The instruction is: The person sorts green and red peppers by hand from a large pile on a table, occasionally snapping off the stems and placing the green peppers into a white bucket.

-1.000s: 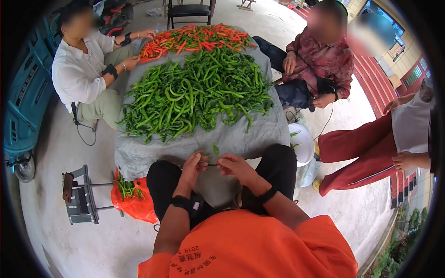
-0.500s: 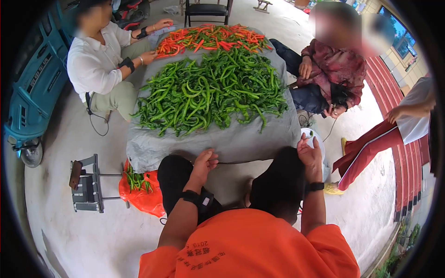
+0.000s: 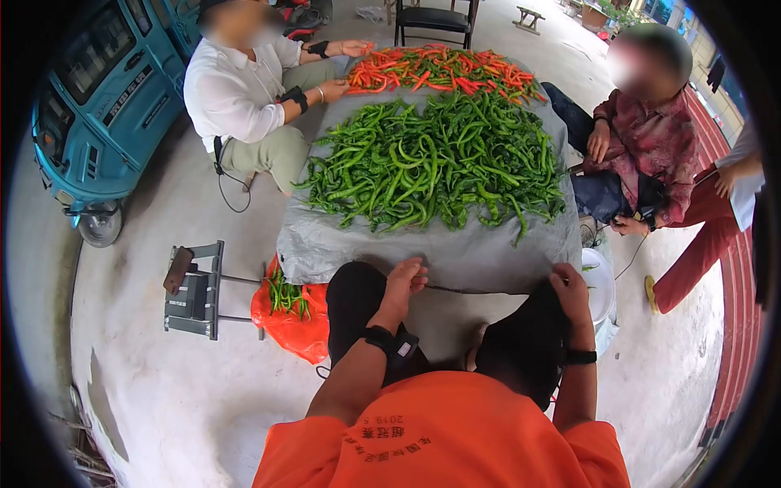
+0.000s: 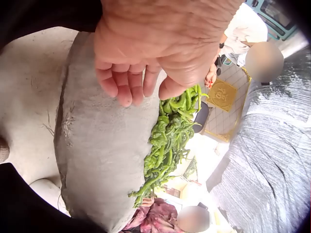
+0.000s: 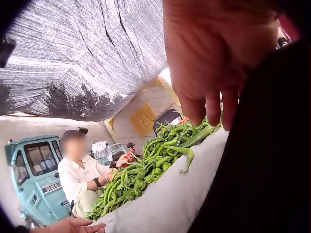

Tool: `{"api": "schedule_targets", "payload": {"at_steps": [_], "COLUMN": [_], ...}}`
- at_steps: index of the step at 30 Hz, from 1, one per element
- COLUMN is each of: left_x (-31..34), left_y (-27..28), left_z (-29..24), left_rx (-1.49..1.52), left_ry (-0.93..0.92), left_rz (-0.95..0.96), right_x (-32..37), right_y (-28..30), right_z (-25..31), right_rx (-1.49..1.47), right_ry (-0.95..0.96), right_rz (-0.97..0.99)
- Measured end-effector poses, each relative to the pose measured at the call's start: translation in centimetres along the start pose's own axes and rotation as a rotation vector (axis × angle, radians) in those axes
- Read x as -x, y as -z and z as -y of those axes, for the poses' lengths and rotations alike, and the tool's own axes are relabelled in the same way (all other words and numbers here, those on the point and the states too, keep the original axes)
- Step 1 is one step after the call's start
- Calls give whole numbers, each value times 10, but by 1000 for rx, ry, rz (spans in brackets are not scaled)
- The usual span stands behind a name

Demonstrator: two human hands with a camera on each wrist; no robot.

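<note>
Over the near edge of the grey cloth-covered table [image 3: 488,264], my left hand [image 3: 404,285] rests near my left knee with its fingers loosely bent and nothing in them; the left wrist view shows the same hand [image 4: 150,58] above the cloth. My right hand [image 3: 572,293] is at my right knee, beside the white bowl [image 3: 600,297]. In the right wrist view its fingers [image 5: 197,109] hang down, and their tips overlap the pile of green chili peppers [image 5: 146,170]. That pile [image 3: 439,163] covers much of the tabletop. A few green pieces [image 3: 589,267] lie in the bowl.
Red chili peppers [image 3: 455,69] lie at the table's far end, where a person in white [image 3: 244,98] handles them. Another person [image 3: 651,150] sits at the right. An orange bag of peppers [image 3: 293,325] and a folding stool with a phone [image 3: 179,270] stand left.
My right hand moved from mid-table, with a small green pepper, to the bowl, then back over my knee without it. My left hand stayed at the table edge. The head view turned right to left.
</note>
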State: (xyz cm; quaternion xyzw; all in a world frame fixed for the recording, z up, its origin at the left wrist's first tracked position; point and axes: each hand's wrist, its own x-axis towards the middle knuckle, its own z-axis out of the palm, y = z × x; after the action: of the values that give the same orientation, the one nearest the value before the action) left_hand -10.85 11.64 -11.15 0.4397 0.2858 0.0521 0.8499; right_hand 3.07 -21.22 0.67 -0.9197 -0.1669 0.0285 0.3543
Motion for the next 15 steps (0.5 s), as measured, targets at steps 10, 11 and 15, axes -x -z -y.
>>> {"api": "schedule_targets", "payload": {"at_steps": [10, 11, 15], "left_x": [-29, -33, -47], "left_y": [30, 32, 43], "left_z": [-31, -40, -67], "left_rx": [-455, -637, -819], "left_ry": [-514, -571, -635], "left_rz": [-515, -605, -674], "right_x": [3, 3, 5], "right_y": [3, 2, -5], "right_z": [-1, -3, -30], "right_rx": [-137, -94, -320], "right_ry": [55, 90, 53], "right_rz": [25, 0, -221]}}
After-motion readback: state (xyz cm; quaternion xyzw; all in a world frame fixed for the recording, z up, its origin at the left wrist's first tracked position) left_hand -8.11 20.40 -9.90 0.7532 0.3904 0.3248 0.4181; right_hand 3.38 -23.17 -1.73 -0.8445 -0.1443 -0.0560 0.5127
